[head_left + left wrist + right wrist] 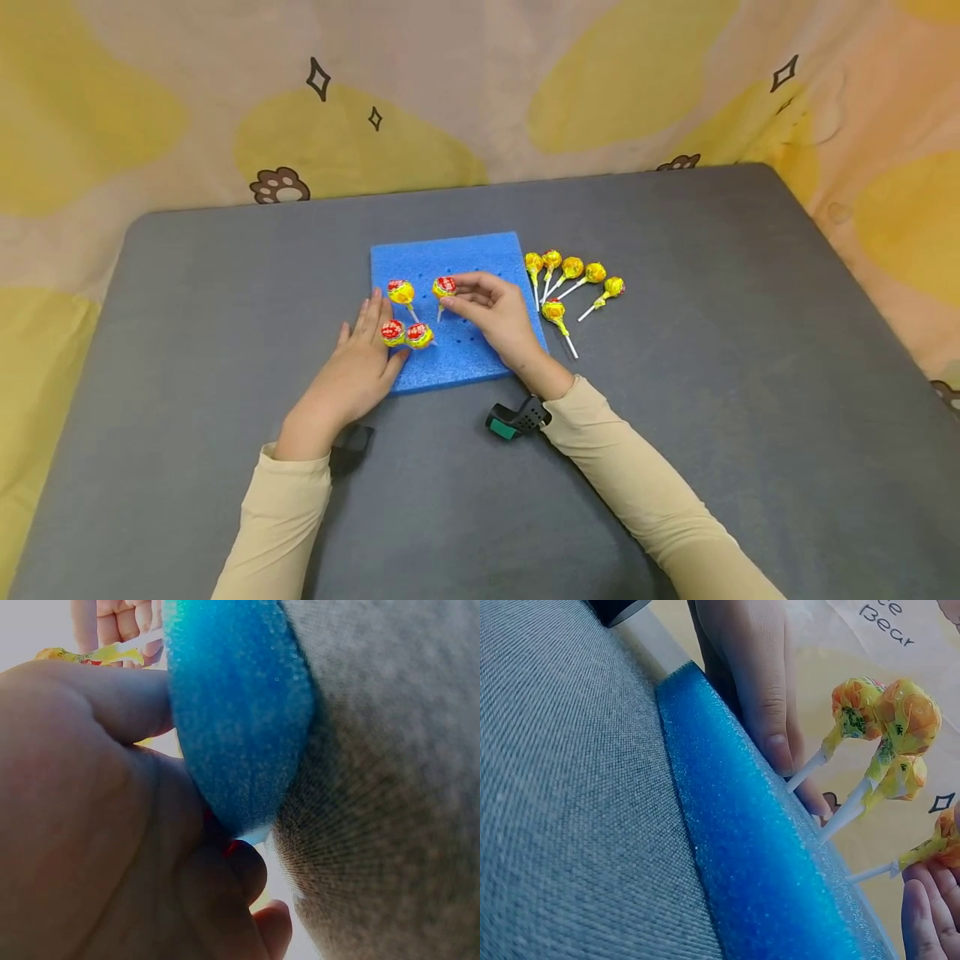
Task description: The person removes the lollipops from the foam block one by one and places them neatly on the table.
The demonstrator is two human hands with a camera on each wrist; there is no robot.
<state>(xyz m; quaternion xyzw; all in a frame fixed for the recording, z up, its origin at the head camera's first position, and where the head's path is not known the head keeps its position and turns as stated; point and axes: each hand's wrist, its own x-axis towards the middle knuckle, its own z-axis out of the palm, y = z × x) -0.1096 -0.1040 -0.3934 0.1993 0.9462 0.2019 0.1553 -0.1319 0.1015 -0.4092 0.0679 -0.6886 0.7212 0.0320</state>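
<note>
A blue foam board [480, 367] with small holes lies on the table. Three lollipops in yellow and red wrappers stand by their sticks in its left part, one of them a lollipop [401, 292] farther back. My right hand [498, 321] pinches another lollipop [444, 287] by its head between thumb and fingers, its white stick [874, 872] pointing down at the foam. My left hand [352, 375] lies with straight fingers along the board's left edge, thumb on the near corner beside the standing lollipops. The left wrist view shows that hand [97, 802] against the foam's side [240, 712].
Several loose lollipops lie right of the board, among them a lollipop [555, 312] close to its edge and a lollipop [613, 287] farthest right. The grey table [712, 375] ends at a patterned cloth [450, 83]. Each wrist carries a black band [525, 417].
</note>
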